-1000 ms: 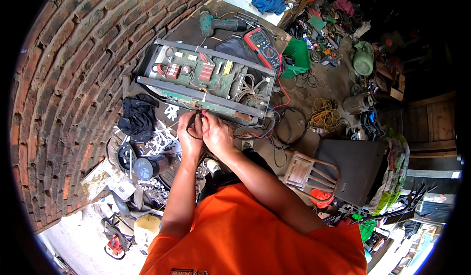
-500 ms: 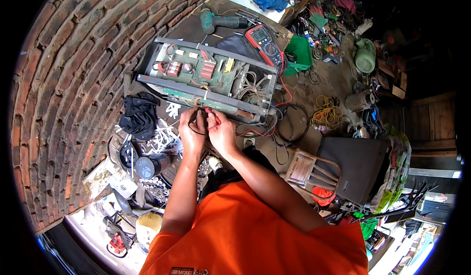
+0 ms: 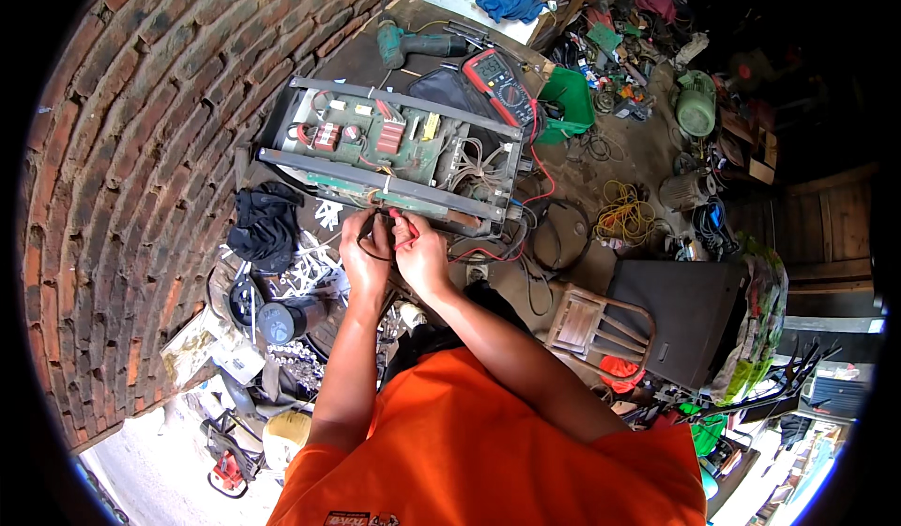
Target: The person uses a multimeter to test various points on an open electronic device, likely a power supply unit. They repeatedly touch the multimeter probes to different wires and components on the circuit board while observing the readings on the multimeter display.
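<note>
The left hand (image 3: 361, 259) and right hand (image 3: 419, 256) meet just below the near rail of the open grey metal chassis with green circuit boards (image 3: 394, 151) lying on the dark bench (image 3: 375, 52). The right hand's fingers are pinched on a thin red test probe (image 3: 405, 232), its tip at the chassis edge. The left hand's fingers curl narrowly around a dark lead (image 3: 368, 235); whether they grip it firmly I cannot tell. A red lead runs from there towards the red-and-black multimeter (image 3: 500, 87), which lies tilted behind the chassis. A crumpled black cloth (image 3: 266, 226) lies left of the hands. A green plastic bin (image 3: 569, 104) sits right of the meter, and a teal cordless drill (image 3: 413, 43) lies beyond.
</note>
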`<action>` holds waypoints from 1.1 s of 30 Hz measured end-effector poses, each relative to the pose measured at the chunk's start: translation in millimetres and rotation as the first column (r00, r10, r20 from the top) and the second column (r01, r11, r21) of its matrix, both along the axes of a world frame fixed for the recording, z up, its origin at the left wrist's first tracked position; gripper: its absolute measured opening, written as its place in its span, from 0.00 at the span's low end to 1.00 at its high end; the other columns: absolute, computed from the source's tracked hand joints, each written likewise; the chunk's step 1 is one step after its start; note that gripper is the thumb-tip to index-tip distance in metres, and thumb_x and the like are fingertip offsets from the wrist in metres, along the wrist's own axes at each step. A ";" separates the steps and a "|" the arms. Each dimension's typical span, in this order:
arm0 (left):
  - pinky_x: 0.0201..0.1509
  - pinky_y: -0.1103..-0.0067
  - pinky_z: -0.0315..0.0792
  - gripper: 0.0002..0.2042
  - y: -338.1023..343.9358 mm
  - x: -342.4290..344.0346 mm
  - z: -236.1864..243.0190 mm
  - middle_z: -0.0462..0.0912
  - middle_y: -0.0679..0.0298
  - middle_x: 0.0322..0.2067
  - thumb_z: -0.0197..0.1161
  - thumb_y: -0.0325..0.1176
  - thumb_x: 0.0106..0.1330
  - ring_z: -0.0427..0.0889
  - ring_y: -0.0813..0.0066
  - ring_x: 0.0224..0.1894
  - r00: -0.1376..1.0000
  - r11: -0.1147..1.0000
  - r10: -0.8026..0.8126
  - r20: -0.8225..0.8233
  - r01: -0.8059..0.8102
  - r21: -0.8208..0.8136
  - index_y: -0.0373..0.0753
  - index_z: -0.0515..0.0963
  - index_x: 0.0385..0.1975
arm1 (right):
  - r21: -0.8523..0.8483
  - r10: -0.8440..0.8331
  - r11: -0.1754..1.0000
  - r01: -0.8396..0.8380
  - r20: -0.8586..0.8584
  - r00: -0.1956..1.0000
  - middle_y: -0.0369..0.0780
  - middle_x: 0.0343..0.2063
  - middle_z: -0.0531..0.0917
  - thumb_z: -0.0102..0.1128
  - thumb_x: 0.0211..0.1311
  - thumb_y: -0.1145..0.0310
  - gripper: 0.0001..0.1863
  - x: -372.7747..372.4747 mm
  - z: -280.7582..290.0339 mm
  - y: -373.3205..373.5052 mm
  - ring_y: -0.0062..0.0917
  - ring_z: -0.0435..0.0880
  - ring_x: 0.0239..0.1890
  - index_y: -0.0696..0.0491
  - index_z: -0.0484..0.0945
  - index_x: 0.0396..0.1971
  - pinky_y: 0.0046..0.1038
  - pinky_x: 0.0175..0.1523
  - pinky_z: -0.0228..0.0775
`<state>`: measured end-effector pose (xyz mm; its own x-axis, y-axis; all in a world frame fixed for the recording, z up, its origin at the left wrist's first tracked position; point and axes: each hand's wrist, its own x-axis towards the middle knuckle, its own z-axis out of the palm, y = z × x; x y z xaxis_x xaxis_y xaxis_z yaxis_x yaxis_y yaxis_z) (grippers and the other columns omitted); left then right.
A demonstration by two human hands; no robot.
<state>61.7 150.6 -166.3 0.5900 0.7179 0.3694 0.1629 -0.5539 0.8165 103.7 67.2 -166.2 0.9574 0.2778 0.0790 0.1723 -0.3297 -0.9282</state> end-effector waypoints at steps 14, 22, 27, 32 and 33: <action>0.45 0.68 0.77 0.07 0.5 1.4 -2.0 0.82 0.47 0.37 0.62 0.25 0.64 0.83 0.51 0.37 1.000 1.000 -0.005 0.004 0.005 -0.002 0.29 0.80 0.38 | -0.002 0.000 1.000 0.001 0.048 0.999 0.50 0.26 0.84 0.59 0.68 0.65 0.13 1.0 2.7 1.3 0.38 0.86 0.28 0.58 0.81 0.43 0.34 0.33 0.75; 0.46 0.67 0.76 0.07 1.1 -0.8 -1.4 0.82 0.47 0.38 0.61 0.24 0.63 0.83 0.50 0.39 1.000 1.000 -0.009 -0.010 0.009 0.008 0.30 0.80 0.39 | 0.016 0.017 1.000 -0.018 0.039 0.999 0.54 0.29 0.83 0.58 0.68 0.68 0.11 0.3 9.5 0.5 0.47 0.85 0.33 0.60 0.80 0.41 0.41 0.34 0.76; 0.41 0.69 0.78 0.08 1.6 -2.2 -5.8 0.83 0.47 0.36 0.64 0.25 0.62 0.85 0.54 0.35 1.000 0.997 0.024 -0.005 -0.024 0.075 0.30 0.81 0.39 | -0.001 0.030 1.000 -0.030 0.034 0.999 0.52 0.31 0.85 0.58 0.68 0.67 0.11 -0.3 6.9 -2.6 0.45 0.86 0.35 0.58 0.81 0.42 0.39 0.37 0.77; 0.45 0.66 0.77 0.07 2.1 -3.2 -8.3 0.82 0.46 0.38 0.61 0.25 0.63 0.83 0.47 0.38 1.000 1.000 -0.005 -0.019 0.005 0.019 0.29 0.81 0.38 | -0.018 0.023 1.000 -0.022 0.030 0.999 0.51 0.31 0.85 0.59 0.67 0.67 0.12 -0.7 5.4 -2.3 0.40 0.86 0.34 0.59 0.81 0.44 0.35 0.38 0.76; 0.45 0.66 0.77 0.08 1.9 -2.7 -7.3 0.82 0.46 0.38 0.61 0.25 0.62 0.83 0.47 0.38 1.000 1.000 0.004 -0.022 -0.004 0.006 0.29 0.81 0.38 | -0.021 0.020 1.000 -0.019 0.028 0.999 0.51 0.31 0.85 0.60 0.67 0.67 0.12 -0.2 5.7 -1.7 0.37 0.87 0.32 0.59 0.81 0.44 0.33 0.38 0.76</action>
